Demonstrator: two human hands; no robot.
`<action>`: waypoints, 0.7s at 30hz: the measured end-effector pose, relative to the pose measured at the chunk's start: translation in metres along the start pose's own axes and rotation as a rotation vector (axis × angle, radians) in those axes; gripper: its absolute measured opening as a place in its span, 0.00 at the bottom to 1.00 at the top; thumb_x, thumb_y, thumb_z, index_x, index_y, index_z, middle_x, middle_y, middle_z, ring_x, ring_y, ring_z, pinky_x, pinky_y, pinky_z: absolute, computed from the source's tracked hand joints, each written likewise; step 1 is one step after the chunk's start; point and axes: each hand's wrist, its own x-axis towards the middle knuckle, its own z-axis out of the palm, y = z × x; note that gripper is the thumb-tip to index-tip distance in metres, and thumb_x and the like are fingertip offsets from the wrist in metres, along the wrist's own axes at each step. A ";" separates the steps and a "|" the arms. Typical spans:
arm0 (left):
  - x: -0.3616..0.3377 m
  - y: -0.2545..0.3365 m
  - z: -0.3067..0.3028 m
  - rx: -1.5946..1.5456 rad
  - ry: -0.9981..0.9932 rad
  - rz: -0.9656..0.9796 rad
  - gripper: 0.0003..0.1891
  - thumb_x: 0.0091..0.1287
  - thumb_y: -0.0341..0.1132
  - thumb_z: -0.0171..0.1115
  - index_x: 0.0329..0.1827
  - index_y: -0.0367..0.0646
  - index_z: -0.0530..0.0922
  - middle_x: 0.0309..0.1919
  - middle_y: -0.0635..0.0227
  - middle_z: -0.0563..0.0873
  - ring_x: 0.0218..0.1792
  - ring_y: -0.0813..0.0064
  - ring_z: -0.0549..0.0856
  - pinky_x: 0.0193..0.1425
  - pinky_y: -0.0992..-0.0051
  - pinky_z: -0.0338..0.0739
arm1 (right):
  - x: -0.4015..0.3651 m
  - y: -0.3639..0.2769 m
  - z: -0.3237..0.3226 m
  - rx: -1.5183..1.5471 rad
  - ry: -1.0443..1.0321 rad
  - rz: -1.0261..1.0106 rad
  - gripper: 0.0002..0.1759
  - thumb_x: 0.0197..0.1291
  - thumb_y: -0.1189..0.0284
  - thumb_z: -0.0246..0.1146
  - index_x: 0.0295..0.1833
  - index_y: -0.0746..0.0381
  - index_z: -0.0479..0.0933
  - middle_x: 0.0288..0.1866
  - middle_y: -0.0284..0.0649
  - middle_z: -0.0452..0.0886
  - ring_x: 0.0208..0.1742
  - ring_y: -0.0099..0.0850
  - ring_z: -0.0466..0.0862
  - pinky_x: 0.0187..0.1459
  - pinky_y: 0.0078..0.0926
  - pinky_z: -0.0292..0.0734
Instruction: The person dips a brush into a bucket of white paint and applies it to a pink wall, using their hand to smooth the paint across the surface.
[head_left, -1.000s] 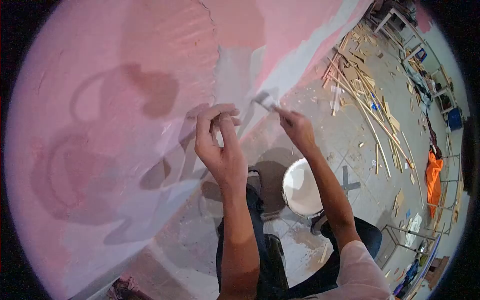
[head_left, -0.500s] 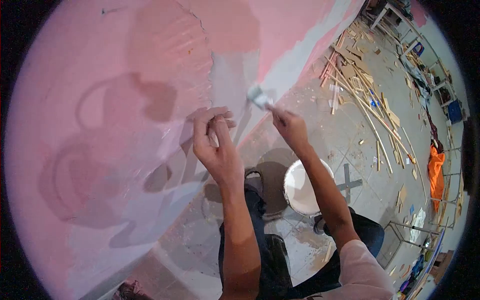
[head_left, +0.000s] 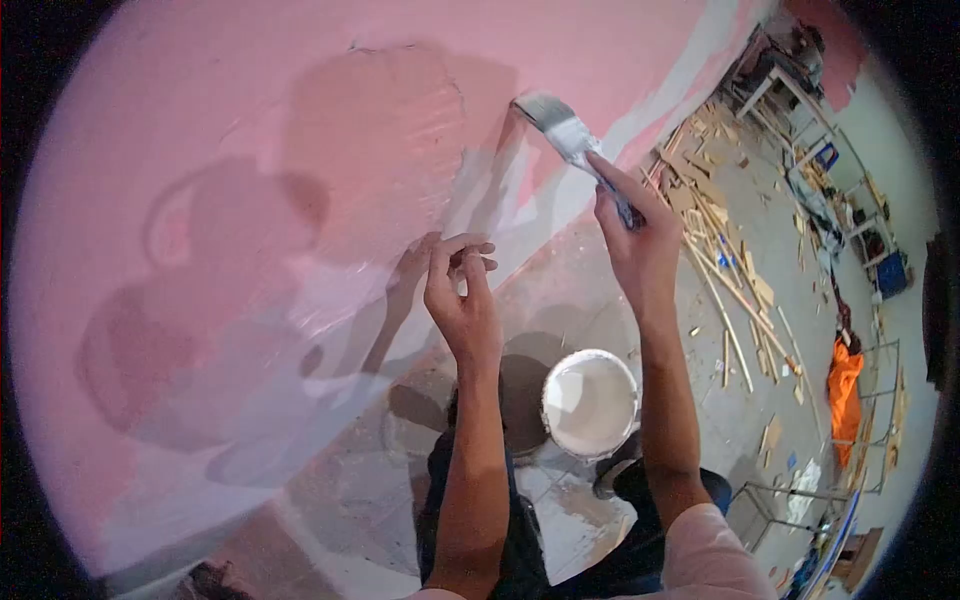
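Observation:
A paintbrush (head_left: pixel 568 137) with a pale, paint-covered ferrule is in my right hand (head_left: pixel 640 235), its fingers wrapped round the handle. The bristle tip meets the pink wall (head_left: pixel 400 120) at the upper middle. My left hand (head_left: pixel 465 300) is raised in front of the wall with curled fingers, the thumb close to the fingertips; whether anything small is between them I cannot make out. Below and between my forearms stands a round white bucket (head_left: pixel 592 405) holding whitish paint. White-grey paint strokes show along the wall's lower part.
Wooden strips (head_left: pixel 735 285) and scraps litter the floor at the right. Beyond them are a white metal frame (head_left: pixel 800 105), an orange cloth (head_left: pixel 845 400) and a blue container (head_left: pixel 890 273). My legs are beside the bucket.
My right hand and the brush have moved up, with the bristles now at a higher pink part of the wall. My left hand stays curled, slightly further right, and the view has shifted.

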 end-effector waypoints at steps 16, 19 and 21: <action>0.004 0.002 -0.004 -0.134 0.162 -0.026 0.07 0.77 0.22 0.52 0.47 0.34 0.81 0.41 0.65 0.86 0.41 0.77 0.85 0.44 0.73 0.82 | -0.043 0.011 0.020 -0.095 -0.202 -0.022 0.26 0.67 0.79 0.65 0.69 0.50 0.84 0.43 0.51 0.90 0.30 0.26 0.84 0.37 0.28 0.81; 0.004 -0.001 -0.006 -0.146 0.174 -0.018 0.08 0.77 0.21 0.52 0.47 0.34 0.81 0.42 0.65 0.85 0.41 0.76 0.85 0.44 0.74 0.82 | -0.033 -0.026 0.016 0.077 0.104 -0.074 0.26 0.68 0.82 0.65 0.70 0.52 0.84 0.43 0.51 0.90 0.30 0.20 0.80 0.36 0.25 0.79; 0.005 -0.001 -0.008 -0.162 0.195 -0.014 0.08 0.77 0.21 0.51 0.47 0.34 0.80 0.42 0.65 0.84 0.42 0.76 0.85 0.44 0.74 0.82 | -0.039 -0.012 0.030 -0.033 0.034 -0.122 0.26 0.68 0.80 0.66 0.70 0.52 0.83 0.41 0.53 0.88 0.29 0.23 0.79 0.35 0.27 0.79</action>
